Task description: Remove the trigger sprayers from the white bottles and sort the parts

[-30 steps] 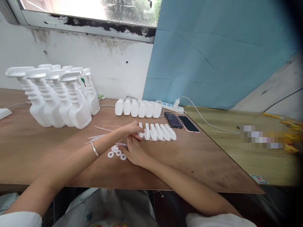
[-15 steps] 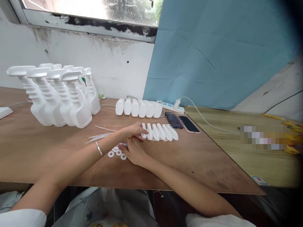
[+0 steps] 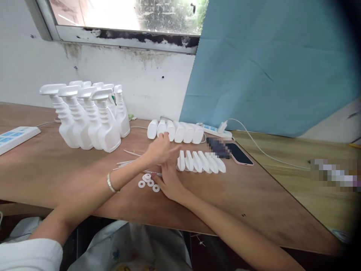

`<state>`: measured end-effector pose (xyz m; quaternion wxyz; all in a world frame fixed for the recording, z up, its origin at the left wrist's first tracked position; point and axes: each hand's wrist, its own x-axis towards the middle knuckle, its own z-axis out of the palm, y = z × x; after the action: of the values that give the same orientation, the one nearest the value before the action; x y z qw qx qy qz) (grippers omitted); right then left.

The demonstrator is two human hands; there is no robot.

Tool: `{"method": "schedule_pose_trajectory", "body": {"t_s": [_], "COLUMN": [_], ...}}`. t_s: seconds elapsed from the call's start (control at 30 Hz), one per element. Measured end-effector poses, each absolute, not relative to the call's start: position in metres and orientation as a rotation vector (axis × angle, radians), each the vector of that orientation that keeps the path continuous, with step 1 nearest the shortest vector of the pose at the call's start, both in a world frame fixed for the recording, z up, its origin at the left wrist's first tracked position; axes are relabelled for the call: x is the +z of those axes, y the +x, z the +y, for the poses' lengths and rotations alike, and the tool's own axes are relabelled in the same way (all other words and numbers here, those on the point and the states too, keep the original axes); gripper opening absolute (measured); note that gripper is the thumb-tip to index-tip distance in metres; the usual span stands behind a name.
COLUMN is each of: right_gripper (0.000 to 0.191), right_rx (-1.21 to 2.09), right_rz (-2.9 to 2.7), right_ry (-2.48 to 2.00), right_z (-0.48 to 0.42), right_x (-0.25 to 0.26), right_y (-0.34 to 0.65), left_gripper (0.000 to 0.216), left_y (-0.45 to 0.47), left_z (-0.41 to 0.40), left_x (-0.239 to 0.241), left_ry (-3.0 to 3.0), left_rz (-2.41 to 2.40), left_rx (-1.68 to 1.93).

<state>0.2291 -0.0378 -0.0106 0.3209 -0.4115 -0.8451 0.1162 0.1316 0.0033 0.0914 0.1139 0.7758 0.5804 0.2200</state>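
My left hand (image 3: 161, 148) reaches over my right hand to a back row of white plastic pieces (image 3: 179, 131). Its fingers bend down in front of these pieces and its thumb sticks out to the right, apart from the fingers; no held thing shows. Low on the table, my right hand (image 3: 172, 184) is closed, partly covered by the left. A thin pale tube (image 3: 152, 173) runs into it between thumb and fingers. Flat white washers (image 3: 150, 183) lie beside its thumb. To its right stands a front row of slim white pieces (image 3: 201, 162).
Loose thin tubes (image 3: 124, 163) lie left of my hands. White spray bottles (image 3: 108, 131) stand at the back left. A power strip (image 3: 214, 130), a plugged-in cable, a dark blurred item (image 3: 218, 147) and a phone (image 3: 240, 153) are at the right. Another power strip (image 3: 18, 137) sits far left.
My left hand has lifted off the front row's left end and moved back to the back row, its thumb spreading. My right hand stays by the washers. The view has turned left.
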Motion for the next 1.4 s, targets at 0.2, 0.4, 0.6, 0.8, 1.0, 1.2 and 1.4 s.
{"method": "schedule_pose_trajectory", "body": {"t_s": [0.2, 0.4, 0.6, 0.8, 1.0, 1.2, 1.4], "right_gripper": [0.042, 0.037, 0.035, 0.035, 0.036, 0.051, 0.068], "right_rx": [0.337, 0.274, 0.233, 0.242, 0.304, 0.618, 0.97], "right_rz": [-2.125, -2.092, -2.067, -2.019, -1.961, -1.885, -1.57], "right_ry": [-1.022, -0.97, -0.94, -0.892, -0.879, -0.873, -0.724], "right_z": [-0.039, -0.041, -0.041, -0.043, -0.043, -0.046, -0.044], "right_x": [-0.011, -0.008, -0.009, -0.006, -0.005, -0.001, 0.006], "right_y": [0.229, 0.229, 0.229, 0.229, 0.23, 0.229, 0.227], "left_gripper": [0.055, 0.061, 0.061, 0.062, 0.06, 0.038, 0.024], "left_y": [0.036, -0.033, -0.042, -0.039, -0.026, -0.011, 0.008], "left_z": [0.002, 0.007, 0.019, 0.002, -0.027, -0.046, -0.072], "left_x": [0.098, 0.083, 0.081, 0.082, 0.068, 0.057, 0.039], "left_ry": [2.108, 1.68, 1.714, 1.738, 1.739, 2.086, 2.822], "left_rz": [2.562, 2.825, 2.839, 2.761, 2.62, 2.674, 2.367], "left_rx": [1.023, 0.747, 0.698, 0.659, 0.606, 0.75, 1.011]}}
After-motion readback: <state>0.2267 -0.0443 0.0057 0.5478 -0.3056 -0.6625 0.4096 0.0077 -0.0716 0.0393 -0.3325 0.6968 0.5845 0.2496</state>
